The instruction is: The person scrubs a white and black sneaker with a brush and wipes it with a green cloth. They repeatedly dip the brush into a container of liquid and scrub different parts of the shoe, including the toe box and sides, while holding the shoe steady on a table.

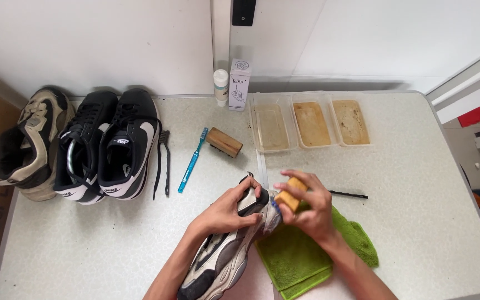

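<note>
Three sneakers line the left end of the grey table (pixel 406 183): a worn beige and black sneaker (pixel 26 147) at the far left edge, then a pair of black and white sneakers (pixel 106 144) touching side by side, toes toward the person. Just right of the pair lies a thin black brush (pixel 166 161), then a blue toothbrush (pixel 193 160) set at a slant, and a wooden-backed brush (pixel 224 142) near its head. Against the wall behind them stand a small white bottle (pixel 221 86) and a white carton (pixel 239 84), touching or nearly so.

At the near edge, the left hand (pixel 229 210) wraps closed around the heel end of a grey and white sneaker (pixel 218 261), fingers curled over its top. The right hand (pixel 306 208) pinches a tan wooden brush (pixel 291 194) shut between fingers and thumb, held against that shoe's heel. A green cloth (pixel 301 258) is spread under the right hand and wrist.

Farther back, three clear trays (pixel 311 123) sit in a row holding murky liquid, and a black lace (pixel 348 194) lies just right of the right hand.
</note>
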